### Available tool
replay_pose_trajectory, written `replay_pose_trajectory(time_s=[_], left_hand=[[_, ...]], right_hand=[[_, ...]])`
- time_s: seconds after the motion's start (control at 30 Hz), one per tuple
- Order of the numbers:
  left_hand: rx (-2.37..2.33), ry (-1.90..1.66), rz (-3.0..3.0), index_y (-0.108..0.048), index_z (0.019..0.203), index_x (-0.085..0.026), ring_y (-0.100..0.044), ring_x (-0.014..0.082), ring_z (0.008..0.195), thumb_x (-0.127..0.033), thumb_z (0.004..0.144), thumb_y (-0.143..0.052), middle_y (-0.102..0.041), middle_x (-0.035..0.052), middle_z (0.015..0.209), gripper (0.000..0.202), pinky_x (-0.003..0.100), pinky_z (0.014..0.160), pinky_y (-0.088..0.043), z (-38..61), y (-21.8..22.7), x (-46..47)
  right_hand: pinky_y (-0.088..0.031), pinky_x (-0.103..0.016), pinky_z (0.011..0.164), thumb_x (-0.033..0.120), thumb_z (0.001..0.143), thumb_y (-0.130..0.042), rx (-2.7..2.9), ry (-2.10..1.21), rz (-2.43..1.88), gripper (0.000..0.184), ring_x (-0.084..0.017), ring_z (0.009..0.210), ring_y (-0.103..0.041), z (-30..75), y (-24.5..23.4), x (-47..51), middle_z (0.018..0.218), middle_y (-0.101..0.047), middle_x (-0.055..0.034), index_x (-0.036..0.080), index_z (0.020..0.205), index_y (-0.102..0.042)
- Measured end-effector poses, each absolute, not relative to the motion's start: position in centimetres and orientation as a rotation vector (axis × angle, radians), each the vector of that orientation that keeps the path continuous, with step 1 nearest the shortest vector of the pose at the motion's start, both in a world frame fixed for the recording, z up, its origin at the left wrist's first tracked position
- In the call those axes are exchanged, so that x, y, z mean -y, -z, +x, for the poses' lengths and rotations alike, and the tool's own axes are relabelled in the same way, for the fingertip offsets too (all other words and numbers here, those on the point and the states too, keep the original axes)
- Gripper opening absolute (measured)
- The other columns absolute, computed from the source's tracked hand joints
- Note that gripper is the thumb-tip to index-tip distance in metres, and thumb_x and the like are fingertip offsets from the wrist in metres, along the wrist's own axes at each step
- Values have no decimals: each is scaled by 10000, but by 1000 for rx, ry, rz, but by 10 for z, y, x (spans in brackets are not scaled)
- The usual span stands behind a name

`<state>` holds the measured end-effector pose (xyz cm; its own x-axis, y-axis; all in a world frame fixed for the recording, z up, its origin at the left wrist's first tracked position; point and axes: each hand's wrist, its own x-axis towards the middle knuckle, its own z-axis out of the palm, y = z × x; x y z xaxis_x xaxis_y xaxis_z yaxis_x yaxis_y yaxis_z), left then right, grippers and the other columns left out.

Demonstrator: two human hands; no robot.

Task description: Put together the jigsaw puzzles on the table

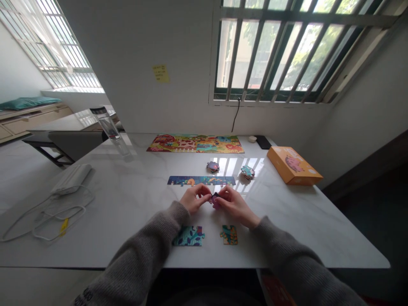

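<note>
Well to the left of the dark blue puzzle strip (204,180) on the white marbled worktop (127,204), see a white device (72,177), a looped white cable (85,209) and a yellow tag (64,226). Left of the strip and behind it, see a clear bottle (109,126) with a dark lid. Directly behind the strip and well apart from it, see a bright farm-scene panel (191,143), wider than the strip. In front of the strip's left half, see a leafy teal section (190,237), partly covered by the left sleeve (159,231).

Just in front of the strip's right half, holding a small purple puzzle piece (216,202) between both hands: with the left hand (193,199), pinching narrowly at its left edge; with the right hand (236,205), gripping its right side, fingers close together. Cannot tell whether single or joined.

Behind the strip's right half, see a dark stack of pieces (212,166); in front of its right end, an orange-leaved piece (229,235). Just beyond that end, see a teal-topped stack (247,171); farther right and behind, a black phone-like slab (263,142) and an orange box (293,165).
</note>
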<state>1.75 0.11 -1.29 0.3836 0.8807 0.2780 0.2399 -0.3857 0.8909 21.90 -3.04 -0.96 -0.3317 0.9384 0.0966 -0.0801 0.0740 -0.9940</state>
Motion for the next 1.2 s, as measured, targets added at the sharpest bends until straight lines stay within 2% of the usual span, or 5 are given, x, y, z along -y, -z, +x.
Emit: replay_pose_trajectory(time_s=[0.23,0.4,0.8,1.0,1.2], left_hand=[[-986,-1043,1795,-666,874,-177,-642,160,704,-324,832,-665,-697,31,776,153,309,705,-527,11,17,-8],[-942,-1010,1779,-672,857,-159,-643,153,700,-321,823,-677,-685,29,766,165,297,711,-537,11,17,-7],[-1070,-1007,1877,-672,1040,-171,-677,178,815,-299,894,-586,-722,58,896,213,309,764,-538,10,23,-2],[-1075,-974,2125,-683,1005,-164,-634,176,821,-217,891,-542,-677,73,936,189,280,675,-499,8,18,3],[-1051,-975,2162,-650,1117,-162,-636,196,878,-169,880,-555,-673,79,962,255,329,789,-521,7,16,5]], right_hand=[[-559,-322,668,279,887,-647,1889,-965,-1002,368,-173,787,-651,220,15,31,929,-666,-35,240,1228,-514],[-528,-438,1002,211,901,-628,2168,-524,-892,386,-257,1265,-538,228,13,33,1375,-520,-114,269,1277,-563],[-527,-442,974,267,978,-578,2385,-189,-922,298,-253,1165,-612,243,16,33,1290,-628,-106,256,1275,-594],[-546,-445,928,281,971,-579,2268,-68,-1063,227,-266,1101,-646,298,30,8,1234,-661,-108,246,1188,-636],[-542,-459,916,301,992,-526,2299,-14,-1136,214,-280,1091,-633,321,33,-3,1229,-664,-100,254,1155,-657]])
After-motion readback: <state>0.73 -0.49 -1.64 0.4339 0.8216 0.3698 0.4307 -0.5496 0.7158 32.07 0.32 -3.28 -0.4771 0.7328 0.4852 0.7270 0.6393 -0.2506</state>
